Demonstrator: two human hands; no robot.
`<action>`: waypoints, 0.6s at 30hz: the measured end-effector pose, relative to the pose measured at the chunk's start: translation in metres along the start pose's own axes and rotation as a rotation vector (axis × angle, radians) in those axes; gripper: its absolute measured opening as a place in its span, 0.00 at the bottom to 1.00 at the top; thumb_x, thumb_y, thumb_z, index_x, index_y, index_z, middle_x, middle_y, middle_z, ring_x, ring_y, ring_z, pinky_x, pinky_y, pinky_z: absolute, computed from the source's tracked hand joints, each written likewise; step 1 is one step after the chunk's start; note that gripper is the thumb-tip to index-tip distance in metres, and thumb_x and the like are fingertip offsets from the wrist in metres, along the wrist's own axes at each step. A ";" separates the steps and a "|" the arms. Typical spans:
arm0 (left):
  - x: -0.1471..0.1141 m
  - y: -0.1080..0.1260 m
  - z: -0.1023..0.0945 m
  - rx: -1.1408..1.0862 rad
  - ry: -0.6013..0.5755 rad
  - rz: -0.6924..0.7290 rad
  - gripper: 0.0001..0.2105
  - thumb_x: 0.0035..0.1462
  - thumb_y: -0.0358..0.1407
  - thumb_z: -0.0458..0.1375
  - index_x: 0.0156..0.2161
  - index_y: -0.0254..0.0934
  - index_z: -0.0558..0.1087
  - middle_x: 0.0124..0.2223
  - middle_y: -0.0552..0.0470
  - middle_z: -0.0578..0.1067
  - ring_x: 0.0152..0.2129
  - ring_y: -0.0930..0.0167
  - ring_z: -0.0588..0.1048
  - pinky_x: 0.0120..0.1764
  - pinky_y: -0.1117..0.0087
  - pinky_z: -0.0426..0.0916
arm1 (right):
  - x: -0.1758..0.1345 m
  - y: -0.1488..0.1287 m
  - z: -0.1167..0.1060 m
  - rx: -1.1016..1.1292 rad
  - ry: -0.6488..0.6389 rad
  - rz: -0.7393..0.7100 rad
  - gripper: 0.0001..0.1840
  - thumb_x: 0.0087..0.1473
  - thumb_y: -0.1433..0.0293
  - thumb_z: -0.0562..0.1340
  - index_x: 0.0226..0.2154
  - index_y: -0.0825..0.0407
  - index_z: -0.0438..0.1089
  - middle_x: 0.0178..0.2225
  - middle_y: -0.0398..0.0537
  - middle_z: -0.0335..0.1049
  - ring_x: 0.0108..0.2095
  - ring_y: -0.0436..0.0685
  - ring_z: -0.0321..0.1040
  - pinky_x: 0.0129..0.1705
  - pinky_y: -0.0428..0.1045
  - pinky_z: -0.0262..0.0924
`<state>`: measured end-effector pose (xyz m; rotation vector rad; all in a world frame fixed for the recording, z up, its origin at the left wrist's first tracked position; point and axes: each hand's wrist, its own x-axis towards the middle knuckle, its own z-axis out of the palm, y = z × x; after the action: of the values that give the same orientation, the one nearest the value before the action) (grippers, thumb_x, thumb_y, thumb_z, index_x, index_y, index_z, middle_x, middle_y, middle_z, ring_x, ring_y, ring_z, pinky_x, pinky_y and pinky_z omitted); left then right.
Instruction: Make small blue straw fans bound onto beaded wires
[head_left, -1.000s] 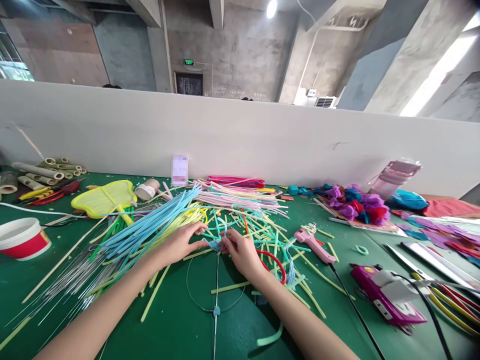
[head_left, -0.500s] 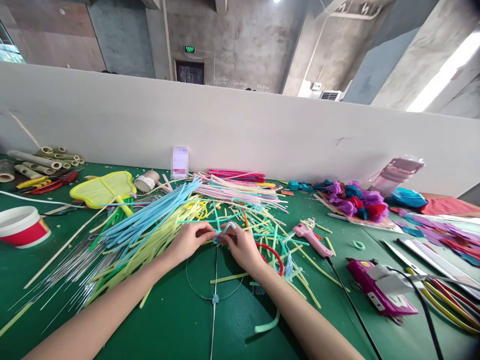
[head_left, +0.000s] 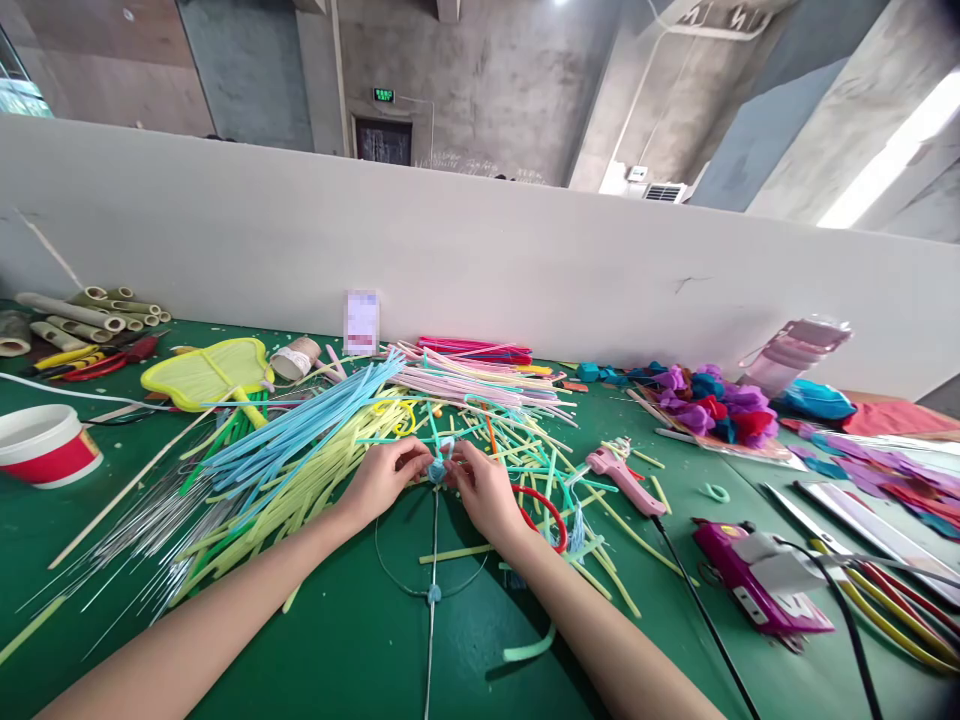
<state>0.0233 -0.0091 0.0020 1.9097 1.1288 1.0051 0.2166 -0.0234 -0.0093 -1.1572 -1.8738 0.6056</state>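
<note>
My left hand (head_left: 385, 482) and my right hand (head_left: 484, 492) meet at the middle of the table, thumbs and fingers pinched together. Between them they hold a light blue pipe cleaner (head_left: 436, 469), bunched at the top of a thin metal wire (head_left: 432, 640). The wire runs down toward me. A thin round hoop (head_left: 390, 575) crosses it, with a small light blue knot (head_left: 433, 595) at the crossing. My fingers partly cover the pipe cleaner, so its exact winding is hidden.
Blue pipe cleaners (head_left: 307, 430) and yellow-green ones (head_left: 300, 510) lie left, over loose metal wires (head_left: 142, 540). A pink glue gun (head_left: 626, 480), a magenta power strip (head_left: 739, 575) and scissors (head_left: 802, 520) are right. A paper cup (head_left: 49, 450) stands far left.
The light blue end that looped over my right fingers now stands up, shorter, between my hands. Both hands stay in nearly the same place; the view has shifted slightly.
</note>
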 end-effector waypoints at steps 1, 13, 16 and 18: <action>0.000 -0.001 -0.001 -0.032 -0.012 -0.006 0.13 0.62 0.46 0.57 0.35 0.38 0.75 0.29 0.53 0.77 0.28 0.68 0.75 0.32 0.70 0.68 | 0.000 0.001 0.000 0.016 0.008 0.018 0.07 0.63 0.68 0.55 0.42 0.47 0.67 0.36 0.48 0.77 0.32 0.56 0.77 0.35 0.49 0.68; 0.006 -0.009 0.002 -0.012 0.003 0.060 0.11 0.59 0.45 0.60 0.37 0.39 0.78 0.37 0.50 0.80 0.34 0.65 0.77 0.38 0.67 0.71 | 0.000 0.002 0.004 0.191 0.053 0.120 0.06 0.59 0.64 0.61 0.37 0.47 0.73 0.33 0.45 0.79 0.33 0.58 0.78 0.39 0.53 0.73; 0.007 -0.006 0.002 -0.037 -0.012 0.044 0.11 0.60 0.44 0.59 0.37 0.39 0.77 0.35 0.51 0.80 0.34 0.65 0.78 0.38 0.68 0.70 | -0.001 -0.002 0.002 0.088 0.036 0.083 0.07 0.59 0.65 0.61 0.38 0.46 0.75 0.34 0.45 0.80 0.35 0.59 0.78 0.40 0.52 0.71; 0.006 -0.006 0.001 -0.047 -0.022 0.034 0.10 0.60 0.43 0.59 0.36 0.39 0.76 0.34 0.52 0.80 0.33 0.66 0.78 0.38 0.68 0.70 | -0.001 -0.006 0.001 0.072 0.032 0.074 0.07 0.59 0.65 0.62 0.38 0.46 0.76 0.34 0.45 0.80 0.35 0.58 0.78 0.40 0.52 0.70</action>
<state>0.0241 -0.0014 -0.0016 1.9040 1.0549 1.0177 0.2133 -0.0266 -0.0054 -1.1867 -1.7747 0.6865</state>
